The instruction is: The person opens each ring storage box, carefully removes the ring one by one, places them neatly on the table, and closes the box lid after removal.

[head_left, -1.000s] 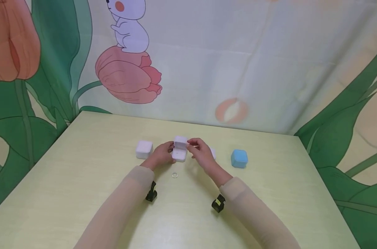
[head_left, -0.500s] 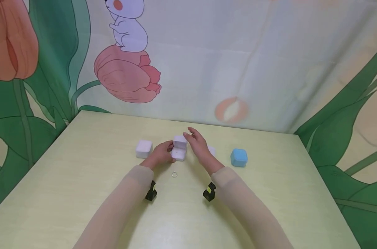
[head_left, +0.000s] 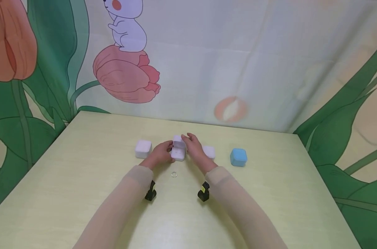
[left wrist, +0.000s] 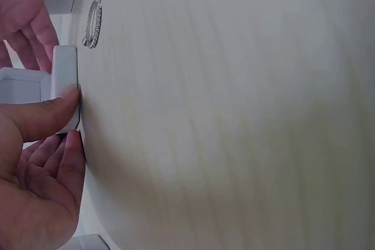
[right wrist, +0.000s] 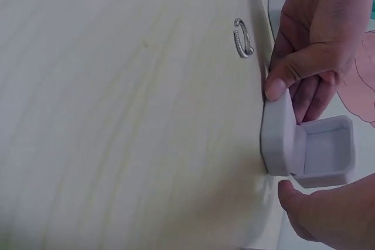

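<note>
A small white ring box (head_left: pixel 178 154) stands on the table with its lid raised. My left hand (head_left: pixel 161 153) grips its lower part; in the left wrist view the thumb presses the front wall of the ring box (left wrist: pixel 65 65) and the fingers lie at its side. On the other side my right hand (head_left: pixel 195 148) is close to the lid, its fingers loosely extended, overlapping the lid's edge in the head view. In the right wrist view the right hand (right wrist: pixel 337 215) has its thumb just off the box corner. A silver ring (head_left: pixel 174 174) set with small stones lies in front.
One closed white box (head_left: pixel 143 148) is left of the left hand. Another white box (head_left: pixel 209 152) sits behind the right wrist, partly covered. Farther right is a blue box (head_left: pixel 238 157). A printed curtain (head_left: pixel 188 69) hangs behind the table (head_left: pixel 269 180).
My right hand has let go of the raised lid, lifted a little with fingers spread, then come back left and down beside the box. The left hand keeps its grip; the ring has not moved.
</note>
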A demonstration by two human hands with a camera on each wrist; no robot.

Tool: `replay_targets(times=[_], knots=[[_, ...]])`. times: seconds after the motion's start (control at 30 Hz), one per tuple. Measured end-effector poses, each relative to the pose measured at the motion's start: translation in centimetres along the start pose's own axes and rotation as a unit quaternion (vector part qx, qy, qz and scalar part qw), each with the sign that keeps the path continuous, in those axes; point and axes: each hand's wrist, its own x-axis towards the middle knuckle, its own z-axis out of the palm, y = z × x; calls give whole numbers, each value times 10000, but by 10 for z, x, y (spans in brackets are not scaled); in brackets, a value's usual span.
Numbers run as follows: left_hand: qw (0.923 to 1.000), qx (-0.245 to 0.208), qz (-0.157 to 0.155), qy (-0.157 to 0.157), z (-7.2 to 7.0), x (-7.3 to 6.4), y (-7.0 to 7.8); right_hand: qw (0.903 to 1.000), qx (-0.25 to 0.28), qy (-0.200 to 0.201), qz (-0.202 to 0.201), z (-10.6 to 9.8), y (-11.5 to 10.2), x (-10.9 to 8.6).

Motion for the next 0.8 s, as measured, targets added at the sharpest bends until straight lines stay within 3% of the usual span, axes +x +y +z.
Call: replay_targets(times=[0.5, 0.8], knots=[[10000, -5, 21, 1, 1, -1, 3, 9982, -118, -454, 369, -4, 9, 5], [9999, 80, 39, 77, 1, -2, 2, 9944, -888, -563, -39, -4, 10, 2]])
